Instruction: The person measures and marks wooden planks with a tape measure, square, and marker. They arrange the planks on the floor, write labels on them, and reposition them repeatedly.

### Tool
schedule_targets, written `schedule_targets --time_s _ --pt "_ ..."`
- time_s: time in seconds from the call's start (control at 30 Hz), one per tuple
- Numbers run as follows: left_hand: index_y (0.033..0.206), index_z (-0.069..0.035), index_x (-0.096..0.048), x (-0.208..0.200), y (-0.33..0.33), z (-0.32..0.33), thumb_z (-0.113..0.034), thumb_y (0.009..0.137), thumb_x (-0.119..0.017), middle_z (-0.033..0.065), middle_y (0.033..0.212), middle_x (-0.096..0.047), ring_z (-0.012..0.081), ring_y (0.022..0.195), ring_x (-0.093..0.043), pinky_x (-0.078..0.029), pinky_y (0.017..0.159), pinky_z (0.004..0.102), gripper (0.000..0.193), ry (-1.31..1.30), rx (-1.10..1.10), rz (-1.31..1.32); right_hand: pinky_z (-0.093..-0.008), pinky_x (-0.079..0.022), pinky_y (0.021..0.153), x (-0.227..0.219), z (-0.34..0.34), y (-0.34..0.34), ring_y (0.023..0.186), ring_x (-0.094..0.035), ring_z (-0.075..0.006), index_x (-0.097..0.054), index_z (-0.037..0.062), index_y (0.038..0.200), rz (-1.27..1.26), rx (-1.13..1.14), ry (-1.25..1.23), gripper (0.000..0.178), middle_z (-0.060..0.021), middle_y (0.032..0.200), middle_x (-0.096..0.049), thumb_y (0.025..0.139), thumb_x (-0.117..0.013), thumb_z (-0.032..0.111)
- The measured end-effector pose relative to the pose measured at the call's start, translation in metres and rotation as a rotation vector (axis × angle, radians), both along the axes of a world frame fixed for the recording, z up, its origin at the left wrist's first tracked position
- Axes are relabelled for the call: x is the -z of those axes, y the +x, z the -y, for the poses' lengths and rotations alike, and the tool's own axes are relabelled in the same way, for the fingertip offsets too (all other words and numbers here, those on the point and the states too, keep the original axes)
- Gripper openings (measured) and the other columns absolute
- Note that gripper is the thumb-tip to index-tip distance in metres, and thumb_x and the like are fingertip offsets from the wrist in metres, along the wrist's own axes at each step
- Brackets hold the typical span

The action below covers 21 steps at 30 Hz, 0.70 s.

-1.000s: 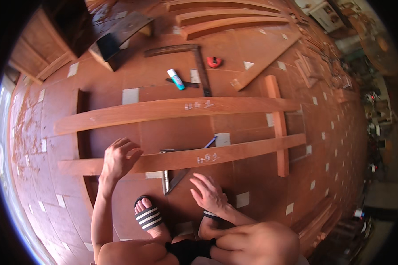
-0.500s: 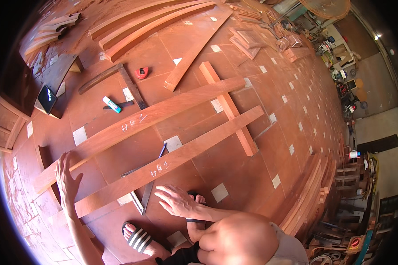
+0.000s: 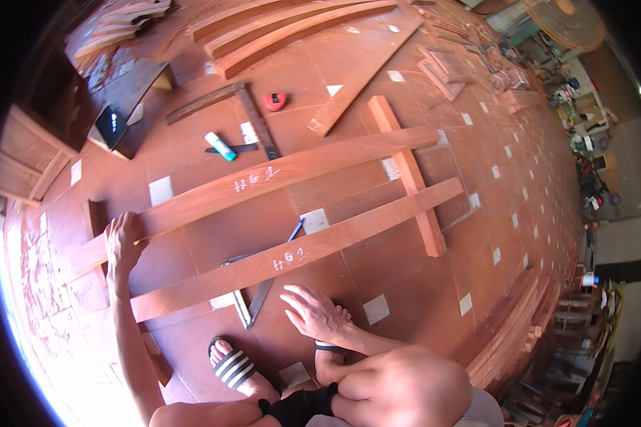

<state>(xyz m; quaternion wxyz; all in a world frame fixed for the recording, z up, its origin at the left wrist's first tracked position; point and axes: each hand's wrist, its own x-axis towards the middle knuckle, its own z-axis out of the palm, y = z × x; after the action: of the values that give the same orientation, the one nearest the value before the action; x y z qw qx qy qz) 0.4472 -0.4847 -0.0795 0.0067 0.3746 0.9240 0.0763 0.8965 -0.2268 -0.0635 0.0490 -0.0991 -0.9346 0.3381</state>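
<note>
My left hand is closed over the left part of the far wooden board, fingers curled across its top. My right hand hovers near my right knee with fingers stretched out and nothing in them. Just beyond it lies the near wooden board, roughly parallel to the far one. Both carry white handwritten marks. Toward their right ends they rest on a wooden crosspiece; another crosspiece shows under the left side. A blue pen and a metal square sit beside the near board.
Beyond the boards are a dark wooden angle, a red tape measure and a white-and-teal tube. A phone lies on a small bench. Curved timbers lie at the back, stacked boards at the right.
My left hand has gone from spread fingers beside the far board to a grip on it. The whole view has shifted, and my right hand remains open near the knee.
</note>
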Motion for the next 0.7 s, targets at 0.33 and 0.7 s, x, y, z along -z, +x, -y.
schedule_targets --time_s 0.33,0.7 --pt "0.107 -0.004 -0.061 -0.001 0.026 0.005 0.002 0.070 -0.081 0.0139 0.116 -0.071 0.0355 0.106 -0.068 -0.052 0.097 0.0471 0.043 0.126 0.061 -0.193 -0.0481 -0.054 0.106 -0.008 -0.005 -0.008 0.122 -0.065 -0.0390 -0.066 0.0032 0.131 0.001 -0.016 -0.005 0.041 -0.0188 0.138 -0.063 0.092 -0.077 0.013" --pt "0.119 -0.004 -0.061 0.005 0.042 0.018 -0.003 0.061 -0.089 0.0164 0.131 -0.068 0.0365 0.121 -0.067 -0.049 0.107 0.0512 0.065 0.143 0.184 -0.234 -0.0488 -0.053 0.106 -0.008 -0.002 -0.009 0.123 -0.063 -0.0398 -0.064 0.0004 0.131 0.002 -0.034 -0.002 0.040 -0.0205 0.137 -0.063 0.094 -0.074 0.013"
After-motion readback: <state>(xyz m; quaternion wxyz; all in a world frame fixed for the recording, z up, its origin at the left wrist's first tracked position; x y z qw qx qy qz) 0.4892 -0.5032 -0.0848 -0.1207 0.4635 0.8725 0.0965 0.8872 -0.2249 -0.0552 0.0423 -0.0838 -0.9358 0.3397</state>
